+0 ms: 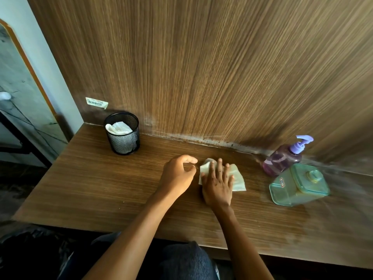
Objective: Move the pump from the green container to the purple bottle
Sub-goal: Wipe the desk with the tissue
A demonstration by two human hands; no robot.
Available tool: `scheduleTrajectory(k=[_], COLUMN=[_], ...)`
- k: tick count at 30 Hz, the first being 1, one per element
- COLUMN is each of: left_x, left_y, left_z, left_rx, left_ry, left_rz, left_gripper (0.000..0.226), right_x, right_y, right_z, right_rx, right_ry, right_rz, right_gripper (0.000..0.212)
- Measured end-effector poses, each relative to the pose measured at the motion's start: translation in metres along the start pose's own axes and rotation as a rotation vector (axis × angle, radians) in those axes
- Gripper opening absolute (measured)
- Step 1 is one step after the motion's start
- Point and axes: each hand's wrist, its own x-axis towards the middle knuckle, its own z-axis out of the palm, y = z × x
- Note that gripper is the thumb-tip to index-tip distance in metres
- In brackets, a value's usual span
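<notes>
At the far right of the wooden desk (101, 188) stands the purple bottle (281, 160), with a lilac pump (301, 143) on its neck. Just in front of it sits the green container (298, 185), square, translucent, with a lid and a small knob on top. My right hand (219, 181) lies flat, fingers spread, pressing a pale tissue (237, 178) onto the desk's middle. My left hand (178, 172) hovers beside it to the left, fingers loosely curled, holding nothing. Both hands are well left of the bottle and the container.
A black mesh cup (123, 134) holding white tissue stands at the back left of the desk. A wooden wall panel (201, 67) rises behind the desk, with a barcode sticker (96, 103) low on it. The desk's left edge drops off near a mirror.
</notes>
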Motion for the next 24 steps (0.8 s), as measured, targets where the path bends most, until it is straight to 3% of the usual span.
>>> scheduleTrajectory(k=[3, 5, 8, 11, 15, 19, 22, 24], left_x=[0.002, 0.002, 0.002, 0.003, 0.004, 0.006, 0.006, 0.006], left_y=[0.000, 0.000, -0.002, -0.001, -0.001, -0.001, -0.002, -0.002], left_z=[0.000, 0.000, -0.001, -0.002, -0.003, -0.002, -0.002, -0.003], left_rx=[-0.004, -0.014, -0.035, -0.049, -0.078, -0.110, -0.118, -0.128], left_ry=[0.000, -0.001, 0.018, 0.042, 0.081, 0.091, 0.092, 0.092], left_rz=[0.000, 0.007, 0.009, 0.018, 0.004, 0.001, 0.013, 0.025], left_gripper=[0.023, 0.023, 0.023, 0.021, 0.021, 0.021, 0.021, 0.022], right_x=[-0.015, -0.030, -0.044, -0.042, -0.018, -0.009, -0.028, -0.045], right_y=[0.004, 0.012, 0.025, 0.010, -0.022, -0.024, -0.011, 0.006], right_z=[0.003, 0.001, -0.005, -0.006, 0.004, 0.012, 0.010, 0.006], right_rx=[-0.030, 0.101, 0.367, 0.459, 0.248, 0.066, 0.085, 0.168], right_ry=[-0.031, 0.038, 0.281, 0.168, 0.076, 0.063, 0.065, 0.056], right_rz=[-0.246, -0.308, -0.060, 0.119, 0.159, -0.153, -0.454, -0.536], right_gripper=[0.056, 0.058, 0.056, 0.053, 0.076, 0.058, 0.054, 0.048])
